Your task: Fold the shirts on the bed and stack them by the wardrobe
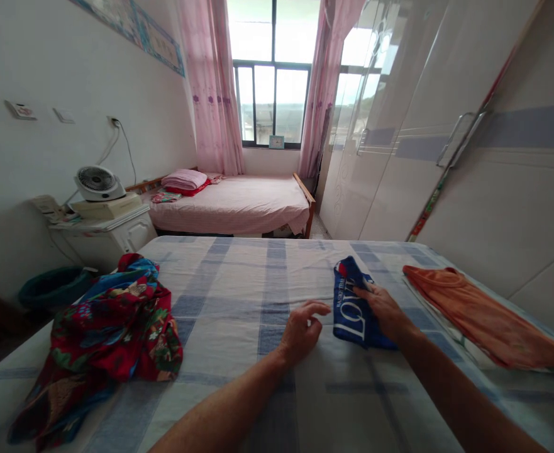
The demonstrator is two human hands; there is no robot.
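Observation:
A folded blue garment [347, 321] with white "LOVE" and "BASKETBALL"-like lettering lies on the checked bed sheet [239, 277]. My right hand [383, 308] is closed on its right side, with part of the fingers hidden. Just left of the garment, my left hand [304, 328] hovers low over the sheet, fingers bent and thumb apart from them, holding nothing. Farther right lies a flat, folded orange garment [484, 314], with pale cloth showing along its left edge. A crumpled red and blue floral cloth [121, 333] is heaped on the left side of the bed.
Beyond this bed stands another bed [248, 198] with folded pink bedding [185, 178]. A small fan [98, 182] rests on a box on the white nightstand [138, 229]. A dark green bin [53, 286] is at the left, and a glossy wardrobe [399, 182] lines the right.

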